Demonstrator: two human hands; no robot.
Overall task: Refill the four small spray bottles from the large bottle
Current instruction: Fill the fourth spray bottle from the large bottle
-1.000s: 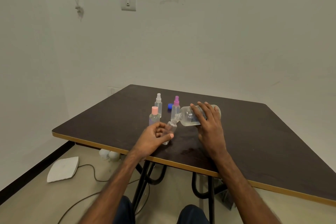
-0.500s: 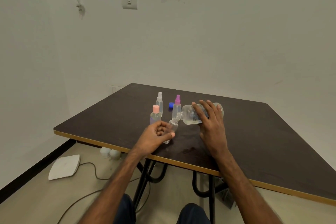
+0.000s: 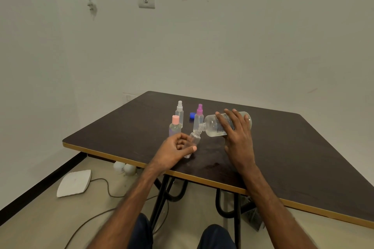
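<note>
My right hand (image 3: 236,137) grips the large clear bottle (image 3: 212,125), tipped on its side with its neck pointing left and down. Its mouth meets the open neck of a small clear bottle (image 3: 194,139), which my left hand (image 3: 174,150) holds tilted above the dark table (image 3: 283,147). Three more small bottles stand upright just behind: one with a pink cap (image 3: 174,126), one with a white sprayer (image 3: 179,113), one with a magenta sprayer (image 3: 198,118). A blue cap (image 3: 192,115) lies between the white and magenta ones.
The table's near edge has a yellow trim (image 3: 202,180); black metal legs (image 3: 162,198) stand under it. On the floor to the left lie a white flat device (image 3: 73,183), a cable and two white round objects (image 3: 123,168). My knees (image 3: 214,236) show at the bottom.
Both hands hold their bottles in nearly the same pose. The large bottle stays tipped against the small one. The view has shifted only slightly.
</note>
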